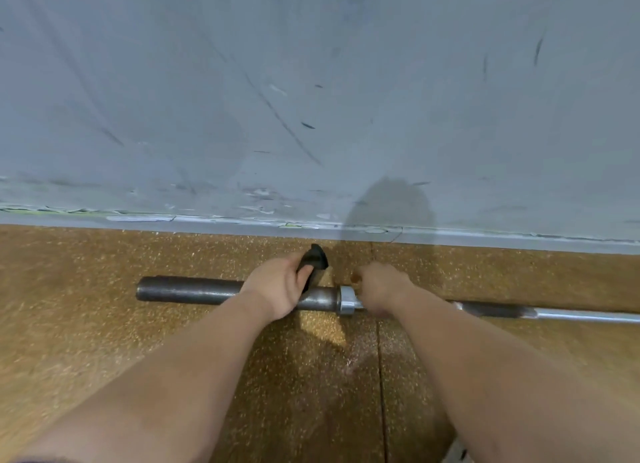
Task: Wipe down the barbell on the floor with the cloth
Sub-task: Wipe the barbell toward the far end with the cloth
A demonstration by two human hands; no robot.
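Item: barbell [194, 291], lying on the speckled brown floor [104, 341], parallel to the scuffed grey wall [311, 81] and near its base. Dark sleeve to my left, bright collar [346, 300] at the middle, shaft running off to the right edge of view

Item: cloth [314, 256], black, bunched. Held in my left hand [280, 286], fingers closed around it, and pressed on the sleeve just left of the collar; a fold sticks up beyond my knuckles. Placed so, I judge, to rub the sleeve along its length

Item: my right hand [381, 289], wrapped over the shaft just right of the collar. It appears closed on the bar, though the fingers curl out of sight beneath. Purpose, I judge: to keep the bar from rolling under the wiping

Item: both forearms, bare, reaching down and forward

Status: sleeve under the cloth; the shaft to the right likely remains to be done
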